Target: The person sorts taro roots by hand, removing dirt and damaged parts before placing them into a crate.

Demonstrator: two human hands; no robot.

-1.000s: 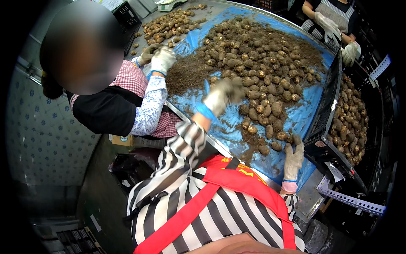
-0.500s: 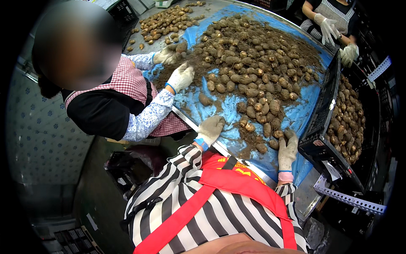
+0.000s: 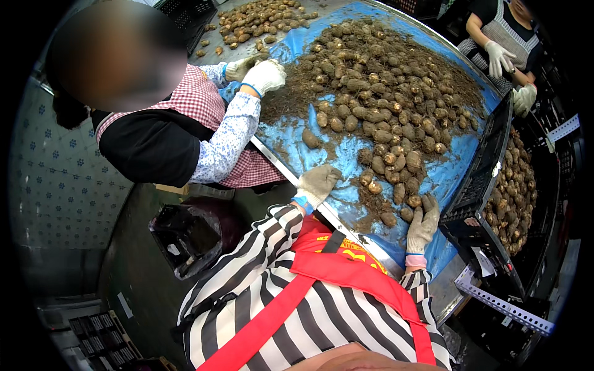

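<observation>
A large pile of brown, hairy taro corms (image 3: 396,117) lies on a blue plastic sheet (image 3: 346,157) over the table. My left hand (image 3: 318,183), in a soiled white glove, rests palm down by the table's near edge, its fingers stretched out on the sheet with no taro in them. To the right, my right hand (image 3: 423,226), gloved as well, lies on the sheet with thumb and fingers apart. Its fingertips are beside the near end of the pile, close to a taro corm (image 3: 406,214). One loose taro corm (image 3: 310,138) sits beyond my left hand.
Right of the table, a tilted black crate (image 3: 476,185) stands by more taro (image 3: 512,191). At the left, a co-worker's gloved hand (image 3: 265,76) is over loose root fibres. Another co-worker's glove (image 3: 499,59) shows at far right. Cleaner taro (image 3: 260,18) lies at the back.
The view has shifted slightly, moving the table a little right in the picture. The left co-worker's two hands have come together. My hands stay in nearly the same places on the sheet.
</observation>
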